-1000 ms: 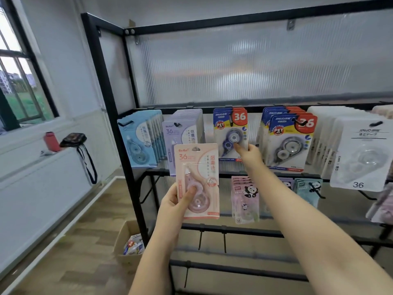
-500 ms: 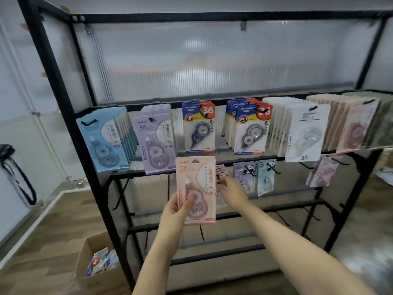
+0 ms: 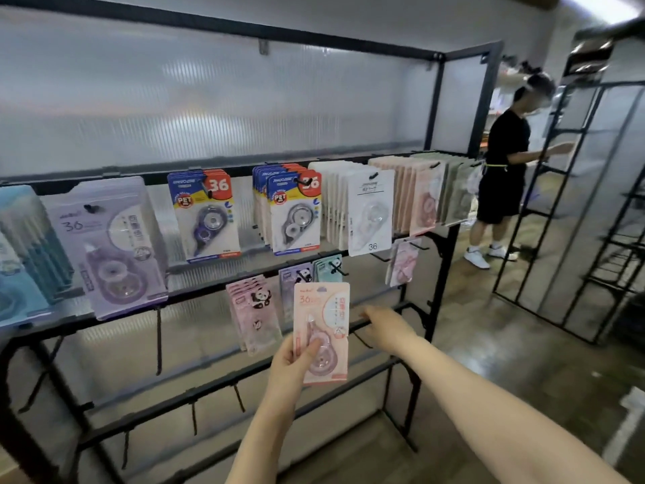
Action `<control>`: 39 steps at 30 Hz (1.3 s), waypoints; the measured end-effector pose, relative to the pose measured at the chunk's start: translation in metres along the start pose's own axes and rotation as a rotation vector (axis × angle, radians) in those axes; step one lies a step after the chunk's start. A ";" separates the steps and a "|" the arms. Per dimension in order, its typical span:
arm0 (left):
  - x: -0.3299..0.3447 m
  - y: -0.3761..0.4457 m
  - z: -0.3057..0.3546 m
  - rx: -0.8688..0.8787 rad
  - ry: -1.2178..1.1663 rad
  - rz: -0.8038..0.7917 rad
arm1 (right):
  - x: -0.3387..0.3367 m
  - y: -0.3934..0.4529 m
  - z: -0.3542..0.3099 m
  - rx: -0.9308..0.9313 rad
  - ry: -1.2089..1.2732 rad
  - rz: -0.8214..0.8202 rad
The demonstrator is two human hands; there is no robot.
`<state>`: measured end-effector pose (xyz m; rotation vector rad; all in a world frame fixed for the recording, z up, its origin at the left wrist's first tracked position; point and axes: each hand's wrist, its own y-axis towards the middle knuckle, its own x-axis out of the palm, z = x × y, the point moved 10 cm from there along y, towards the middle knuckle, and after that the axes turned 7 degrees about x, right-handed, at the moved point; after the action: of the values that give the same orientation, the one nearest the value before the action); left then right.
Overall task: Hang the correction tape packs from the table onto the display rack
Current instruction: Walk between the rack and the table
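left hand (image 3: 291,365) raised in front of the display rack (image 3: 440,218), pinching a pink correction tape pack (image 3: 321,331) by its lower left corner, thumb across the blister front, fingers behind the card. pack held upright, clear of any hook, in front of the rack's second row, just right of the pink panda packs (image 3: 256,310) hanging there. right hand (image 3: 385,326) stretched out to the right of the held pack, fingers relaxed and extended toward a bare black hook (image 3: 361,340) on a lower bar, gripping nothing; whether fingertips touch the hook, cannot tell. along the top row, from the left: blue packs (image 3: 21,253), purple packs (image 3: 115,246), a blue and yellow pack marked 36 (image 3: 206,211), a stack of like packs (image 3: 289,211), white packs (image 3: 363,211), then pale pink and greenish packs (image 3: 429,193) at the right end. lower down, purple and teal panda packs (image 3: 314,270) and a single pink pack (image 3: 403,262). further right, a person in black (image 3: 506,169) standing at another black rack (image 3: 576,204), one arm reaching to it. wooden floor (image 3: 506,361) below.
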<state>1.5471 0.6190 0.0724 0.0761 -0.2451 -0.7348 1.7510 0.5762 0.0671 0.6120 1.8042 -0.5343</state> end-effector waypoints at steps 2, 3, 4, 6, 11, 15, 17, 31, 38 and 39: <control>0.028 0.010 -0.011 -0.019 -0.011 -0.030 | -0.011 0.006 0.032 0.033 -0.020 0.000; 0.043 0.016 -0.015 -0.020 -0.012 -0.048 | -0.018 0.011 0.047 0.039 -0.025 -0.001; 0.060 0.023 -0.018 -0.016 -0.012 -0.062 | -0.025 0.018 0.062 0.040 -0.025 0.001; 0.094 0.035 -0.023 -0.004 -0.019 -0.085 | -0.042 0.029 0.091 0.037 -0.015 0.020; 0.176 0.061 -0.043 0.013 -0.021 -0.109 | -0.076 0.054 0.156 0.019 -0.069 0.056; 0.216 0.079 -0.071 0.013 0.002 -0.069 | -0.070 0.073 0.203 0.000 -0.093 0.022; 0.223 0.086 -0.087 0.004 0.017 -0.023 | -0.062 0.082 0.218 -0.012 -0.100 -0.006; 0.202 0.162 -0.136 -0.078 0.029 0.208 | -0.004 0.140 0.214 -0.165 -0.023 -0.126; 0.186 0.205 -0.154 -0.040 0.012 0.272 | 0.019 0.173 0.213 -0.146 -0.045 -0.184; 0.184 0.210 -0.157 -0.039 0.009 0.276 | 0.023 0.178 0.214 -0.142 -0.046 -0.194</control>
<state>1.8551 0.6480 -0.0110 0.0079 -0.2270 -0.4643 2.0132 0.5818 -0.0290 0.3267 1.8501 -0.5403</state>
